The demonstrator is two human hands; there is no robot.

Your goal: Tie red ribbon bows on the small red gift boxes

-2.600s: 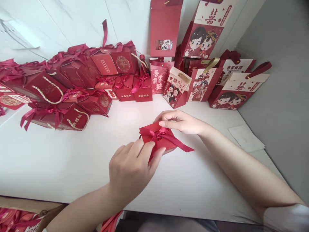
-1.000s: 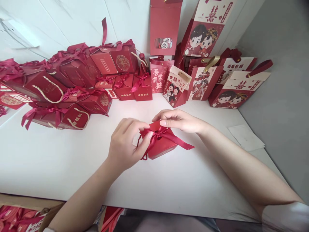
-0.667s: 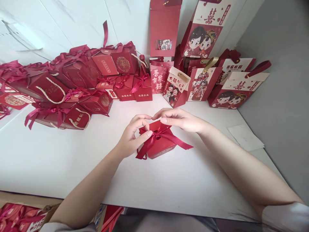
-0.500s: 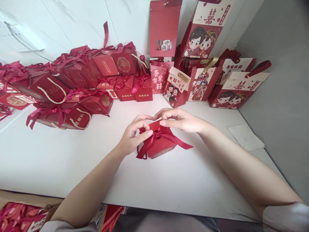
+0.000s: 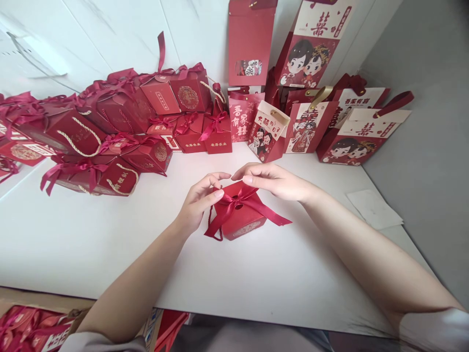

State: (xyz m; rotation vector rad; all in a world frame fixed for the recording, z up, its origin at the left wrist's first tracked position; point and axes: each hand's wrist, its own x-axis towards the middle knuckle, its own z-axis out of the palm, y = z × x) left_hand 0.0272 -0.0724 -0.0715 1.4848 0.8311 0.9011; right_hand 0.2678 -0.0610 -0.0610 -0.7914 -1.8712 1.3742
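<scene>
A small red gift box (image 5: 246, 217) with a gold pattern on its front sits on the white table in front of me. A shiny crimson ribbon (image 5: 239, 199) is tied in a bow over its top, both tails hanging down. At the bow's left loop, my left hand (image 5: 200, 198) has its thumb and bent fingers closed on the ribbon. My right hand (image 5: 273, 182) lies over the bow's right side, thumb on top, fingers curving past the box's far edge. The ribbon between the fingers is partly hidden. A dark red cord (image 5: 216, 235) hangs at the box's left.
Stacked red gift boxes (image 5: 120, 107) with bows fill the back left. Printed paper gift boxes (image 5: 311, 127) stand at the back right. A white paper sheet (image 5: 374, 209) lies by the grey side wall (image 5: 421, 161). Below left, a carton (image 5: 44, 300) holds more red boxes.
My left thumb has slid outward along the bow's left loop, showing more of the ribbon. The left tail has shifted slightly left. My right hand has barely moved.
</scene>
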